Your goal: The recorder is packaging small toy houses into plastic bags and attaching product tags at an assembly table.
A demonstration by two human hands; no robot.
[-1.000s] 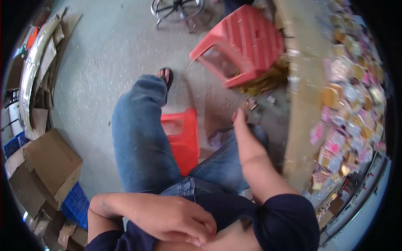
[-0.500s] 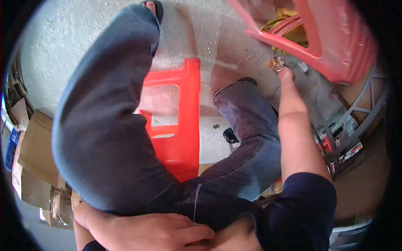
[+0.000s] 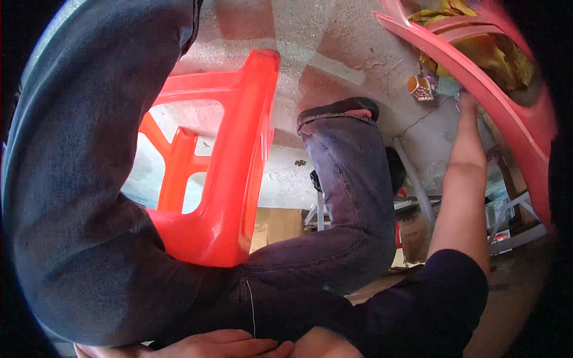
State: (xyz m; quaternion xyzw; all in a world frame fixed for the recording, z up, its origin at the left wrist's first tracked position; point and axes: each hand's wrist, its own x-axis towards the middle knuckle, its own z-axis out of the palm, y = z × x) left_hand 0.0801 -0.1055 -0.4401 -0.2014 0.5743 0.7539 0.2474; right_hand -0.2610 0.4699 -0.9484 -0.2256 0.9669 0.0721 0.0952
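My right hand (image 3: 467, 100) reaches far down to the floor at the upper right, close to the edge of a pink plastic stool (image 3: 507, 116). Its fingers are small and partly hidden there, so what they grip, if anything, does not show. On the floor to its left sits a small ornament (image 3: 421, 88) with an orange face and patterned sides, apart from the hand. A small pale, clear-looking piece (image 3: 445, 85) lies between them. My left hand (image 3: 221, 346) rests across my lap at the lower edge, fingers loosely laid, cut off by the frame and visibly holding nothing.
Between my legs stands a red plastic stool (image 3: 233, 173). Yellow cloth or bag material (image 3: 501, 59) shows through the pink stool's opening. Grey metal legs (image 3: 416, 182) and a cardboard box (image 3: 415, 238) are at the right. More cardboard (image 3: 280, 224) lies below the red stool.
My right hand has moved off the ornament, further right toward the pink stool; the ornament stays on the floor. The view has shifted, so my left hand now shows only at the lower edge.
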